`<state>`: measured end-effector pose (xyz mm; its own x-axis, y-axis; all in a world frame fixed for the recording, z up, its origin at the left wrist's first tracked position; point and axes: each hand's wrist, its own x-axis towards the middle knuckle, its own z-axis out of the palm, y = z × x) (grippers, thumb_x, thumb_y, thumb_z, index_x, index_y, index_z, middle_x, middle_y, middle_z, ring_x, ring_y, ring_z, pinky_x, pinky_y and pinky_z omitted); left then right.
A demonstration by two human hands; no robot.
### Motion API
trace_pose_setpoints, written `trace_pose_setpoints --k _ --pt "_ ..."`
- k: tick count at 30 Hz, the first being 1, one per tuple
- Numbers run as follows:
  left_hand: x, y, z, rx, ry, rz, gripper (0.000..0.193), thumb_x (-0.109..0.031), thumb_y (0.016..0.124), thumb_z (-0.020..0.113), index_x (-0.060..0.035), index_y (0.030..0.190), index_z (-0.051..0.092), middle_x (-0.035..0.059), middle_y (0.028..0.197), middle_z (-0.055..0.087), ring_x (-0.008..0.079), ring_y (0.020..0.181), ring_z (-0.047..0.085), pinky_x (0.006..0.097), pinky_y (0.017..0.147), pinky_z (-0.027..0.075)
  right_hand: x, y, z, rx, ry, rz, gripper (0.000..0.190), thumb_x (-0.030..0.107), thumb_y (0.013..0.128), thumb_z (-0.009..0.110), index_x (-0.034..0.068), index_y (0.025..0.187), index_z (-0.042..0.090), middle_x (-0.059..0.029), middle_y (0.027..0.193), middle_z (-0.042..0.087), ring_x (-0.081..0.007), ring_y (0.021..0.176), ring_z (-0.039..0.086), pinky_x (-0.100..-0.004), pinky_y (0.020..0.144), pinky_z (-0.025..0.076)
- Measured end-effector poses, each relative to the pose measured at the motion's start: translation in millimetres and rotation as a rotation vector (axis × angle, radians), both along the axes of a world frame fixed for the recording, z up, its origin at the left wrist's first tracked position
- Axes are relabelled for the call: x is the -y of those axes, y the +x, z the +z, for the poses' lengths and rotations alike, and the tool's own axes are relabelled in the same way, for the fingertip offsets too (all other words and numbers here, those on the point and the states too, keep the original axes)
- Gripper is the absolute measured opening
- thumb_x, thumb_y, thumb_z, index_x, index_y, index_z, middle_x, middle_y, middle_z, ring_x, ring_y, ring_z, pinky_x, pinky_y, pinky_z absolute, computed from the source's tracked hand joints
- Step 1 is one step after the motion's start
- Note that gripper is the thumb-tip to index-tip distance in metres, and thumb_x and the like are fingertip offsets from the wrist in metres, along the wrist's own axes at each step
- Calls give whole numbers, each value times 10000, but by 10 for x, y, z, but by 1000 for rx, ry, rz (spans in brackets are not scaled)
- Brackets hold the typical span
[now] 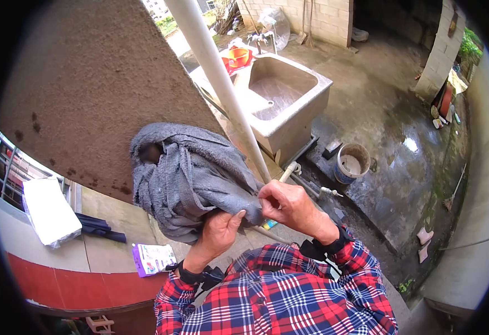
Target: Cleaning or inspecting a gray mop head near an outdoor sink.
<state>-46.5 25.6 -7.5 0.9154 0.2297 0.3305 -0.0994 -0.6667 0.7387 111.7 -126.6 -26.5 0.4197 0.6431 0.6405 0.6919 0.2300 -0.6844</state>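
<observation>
A bulky bundle of grey shaggy cloth strips point(185, 171), which looks like a mop head, hangs in front of me against the brown rough-plastered wall point(102, 92). Its strips are gathered towards a narrow end at the lower right. My left hand point(219, 234) grips that end from below, thumb along the cloth and fingers mostly hidden under it. Thumb and forefinger of my right hand point(296, 205) are pinched together at the tip of the gathered cloth. A dark round hollow shows at the bundle's upper left.
Beyond a white pipe point(227, 79) stands a stone sink point(301, 117) with an orange basin point(239, 57). A bucket point(352, 163) sits on the wet concrete. On the tiled ledge at left lie a white packet point(51, 211), dark folded cloth point(100, 228) and a purple-white bag point(154, 259).
</observation>
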Motion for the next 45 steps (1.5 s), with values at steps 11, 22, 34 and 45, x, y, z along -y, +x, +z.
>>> trace_pose_setpoints --k 11,22,34,45 --pt "42 68 -47 -50 -22 -100 166 -134 942 664 3 1030 694 136 899 700 273 832 671 347 772 510 1705 1075 -1725 -133 -1026 -808 428 418 973 523 12 905 640 -226 848 659 -432 821 644 -517 721 513" --pt "91 238 -85 12 12 -153 147 -69 931 637 6 1044 692 159 869 692 300 785 670 362 724 506 292 71 -46 29 -93 -36 374 118 845 759 50 1172 592 -113 982 631 -226 804 654 -336 681 534" --pt "72 136 -169 45 -133 -109 208 -199 964 651 -17 1060 676 140 927 701 257 859 677 328 787 509 994 915 -1613 -415 -650 -589 526 437 1024 505 20 718 599 -83 528 560 -200 489 568 -378 509 473" --pt "114 190 -414 -225 -1186 -134 298 -235 1050 475 -1 1095 652 77 1034 687 157 934 655 305 885 505 610 -19 -649 -324 -268 122 212 57 902 624 35 1107 576 -105 1201 560 -224 991 619 -321 782 512"
